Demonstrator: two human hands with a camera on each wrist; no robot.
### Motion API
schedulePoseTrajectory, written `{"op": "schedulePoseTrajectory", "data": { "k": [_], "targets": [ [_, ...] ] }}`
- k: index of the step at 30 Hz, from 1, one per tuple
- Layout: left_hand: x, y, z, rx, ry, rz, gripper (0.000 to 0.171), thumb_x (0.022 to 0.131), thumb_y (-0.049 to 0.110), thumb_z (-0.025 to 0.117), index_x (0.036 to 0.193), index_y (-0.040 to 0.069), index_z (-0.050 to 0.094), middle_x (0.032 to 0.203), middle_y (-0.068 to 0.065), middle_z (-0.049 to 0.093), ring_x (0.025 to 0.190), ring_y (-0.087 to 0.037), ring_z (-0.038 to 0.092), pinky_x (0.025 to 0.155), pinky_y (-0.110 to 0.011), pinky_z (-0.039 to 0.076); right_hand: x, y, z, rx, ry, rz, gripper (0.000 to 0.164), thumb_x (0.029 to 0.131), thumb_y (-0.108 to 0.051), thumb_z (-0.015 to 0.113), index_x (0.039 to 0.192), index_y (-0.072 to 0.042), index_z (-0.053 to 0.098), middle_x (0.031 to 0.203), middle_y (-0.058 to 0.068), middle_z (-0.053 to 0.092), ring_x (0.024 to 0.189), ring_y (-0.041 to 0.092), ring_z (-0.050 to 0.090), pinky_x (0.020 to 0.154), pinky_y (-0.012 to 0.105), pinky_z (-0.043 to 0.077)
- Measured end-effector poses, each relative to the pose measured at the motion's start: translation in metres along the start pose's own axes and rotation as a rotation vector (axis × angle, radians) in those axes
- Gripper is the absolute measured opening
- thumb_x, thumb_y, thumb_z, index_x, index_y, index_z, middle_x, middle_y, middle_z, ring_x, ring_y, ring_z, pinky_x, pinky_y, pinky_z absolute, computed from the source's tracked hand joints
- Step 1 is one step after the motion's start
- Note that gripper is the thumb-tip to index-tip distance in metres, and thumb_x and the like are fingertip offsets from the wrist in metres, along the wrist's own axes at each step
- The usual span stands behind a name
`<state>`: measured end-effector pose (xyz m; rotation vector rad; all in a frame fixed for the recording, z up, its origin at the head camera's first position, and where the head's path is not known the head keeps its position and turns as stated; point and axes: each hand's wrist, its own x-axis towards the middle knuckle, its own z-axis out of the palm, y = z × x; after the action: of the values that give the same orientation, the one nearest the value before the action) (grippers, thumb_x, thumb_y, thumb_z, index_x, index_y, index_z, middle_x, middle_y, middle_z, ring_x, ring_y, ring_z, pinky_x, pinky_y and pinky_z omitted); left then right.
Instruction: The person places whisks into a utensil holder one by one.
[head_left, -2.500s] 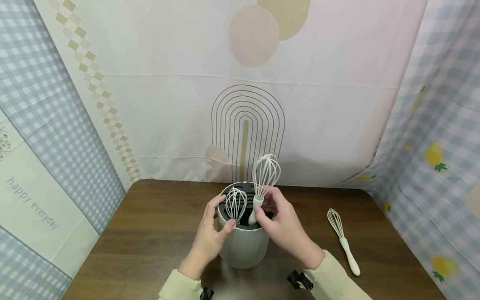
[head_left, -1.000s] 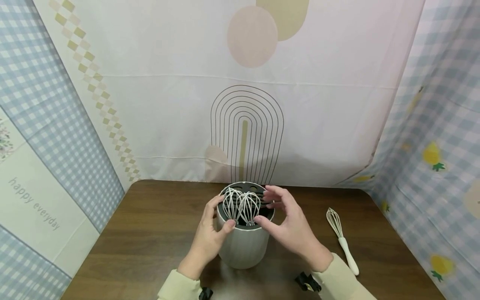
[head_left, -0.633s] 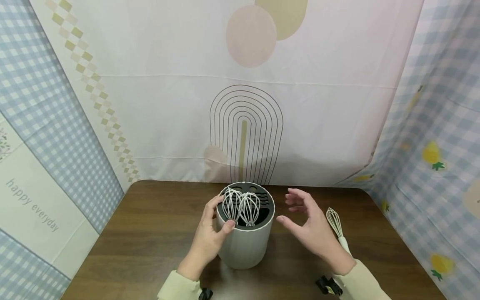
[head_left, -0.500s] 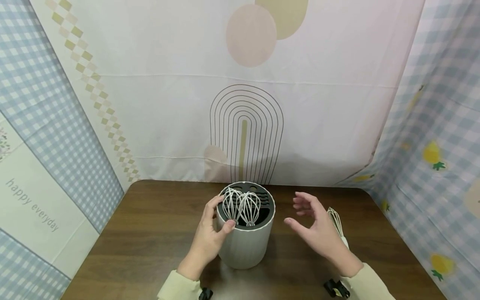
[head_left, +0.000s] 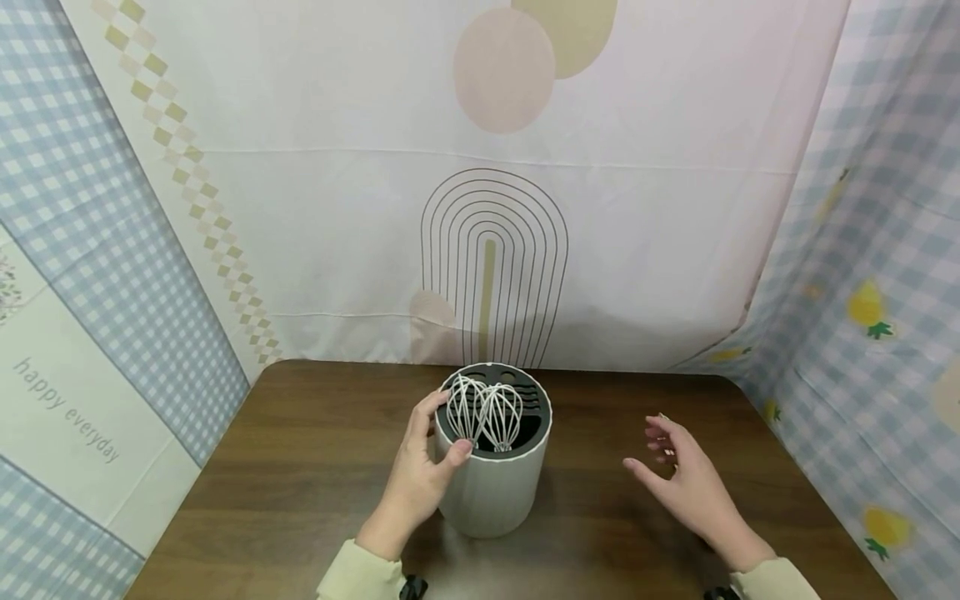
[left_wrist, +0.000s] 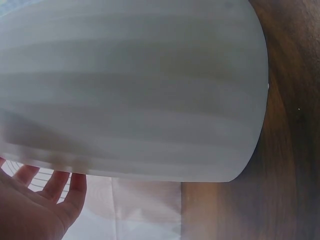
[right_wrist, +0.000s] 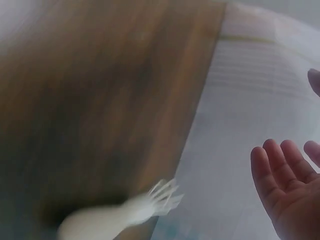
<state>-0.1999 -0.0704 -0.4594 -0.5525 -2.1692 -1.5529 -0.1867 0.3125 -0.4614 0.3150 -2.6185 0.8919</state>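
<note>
My left hand (head_left: pixel 414 477) holds the left side of a light grey knife and utensil holder (head_left: pixel 491 500) with a black slotted top, thumb at the front rim. In the left wrist view, several fingertips touch the holder's ribbed wall (left_wrist: pixel 140 95). Two white wire whisks, a left one (head_left: pixel 463 408) and a right one (head_left: pixel 504 417), stand heads up in the holder's opening. Off to the right, my right hand (head_left: pixel 693 487) is apart from the holder, its fingers spread and holding nothing. Below it lies a third whisk (right_wrist: pixel 100 222), blurred in the right wrist view and mostly hidden in the head view.
Everything stands on a brown wooden table (head_left: pixel 300 467) with rounded back corners. A pale patterned cloth (head_left: pixel 337 233) hangs behind it, and blue checked cloths (head_left: pixel 915 333) hang at both sides.
The right whisk went down into the holder and my right hand let it go. That hand then moved right, over the whisk on the table. My left hand stayed on the holder.
</note>
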Motion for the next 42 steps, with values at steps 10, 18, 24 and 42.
{"op": "schedulePoseTrajectory", "data": {
  "k": [10, 18, 24, 42],
  "targets": [
    [0.000, -0.001, 0.001, -0.002, 0.014, -0.003, 0.066, 0.086, 0.035, 0.068, 0.144, 0.028, 0.038, 0.149, -0.001, 0.037, 0.126, -0.018, 0.043, 0.096, -0.052, 0.041, -0.011, 0.042, -0.014, -0.102, -0.070, 0.121, 0.076, 0.086, -0.045, 0.070, 0.137, 0.003, 0.041, 0.120, 0.018, 0.052, 0.101, 0.034, 0.055, 0.081, 0.051, 0.049],
    [0.000, -0.001, 0.002, 0.003, 0.014, -0.015, 0.065, 0.086, 0.031, 0.069, 0.143, 0.029, 0.039, 0.148, 0.000, 0.038, 0.119, -0.018, 0.047, 0.095, -0.043, 0.042, -0.015, 0.067, -0.019, -0.032, -0.180, 0.370, 0.086, 0.087, -0.052, 0.066, 0.140, 0.008, 0.035, 0.126, 0.031, 0.050, 0.104, 0.038, 0.056, 0.077, 0.048, 0.051],
    [0.000, 0.001, 0.003, -0.002, 0.012, -0.019, 0.065, 0.086, 0.030, 0.069, 0.144, 0.031, 0.039, 0.148, 0.001, 0.037, 0.119, -0.018, 0.047, 0.095, -0.043, 0.042, -0.020, 0.077, -0.023, 0.028, -0.243, 0.495, 0.087, 0.088, -0.049, 0.066, 0.139, 0.011, 0.031, 0.126, 0.035, 0.049, 0.108, 0.043, 0.055, 0.082, 0.049, 0.050],
    [0.000, 0.002, 0.001, -0.012, 0.012, -0.012, 0.066, 0.085, 0.030, 0.069, 0.144, 0.028, 0.039, 0.149, -0.008, 0.037, 0.120, -0.019, 0.046, 0.094, -0.041, 0.042, -0.028, 0.084, -0.019, 0.108, -0.241, 0.625, 0.050, 0.083, -0.026, 0.074, 0.109, 0.012, 0.054, 0.094, 0.014, 0.064, 0.081, 0.019, 0.059, 0.065, 0.030, 0.047]
  ]
}}
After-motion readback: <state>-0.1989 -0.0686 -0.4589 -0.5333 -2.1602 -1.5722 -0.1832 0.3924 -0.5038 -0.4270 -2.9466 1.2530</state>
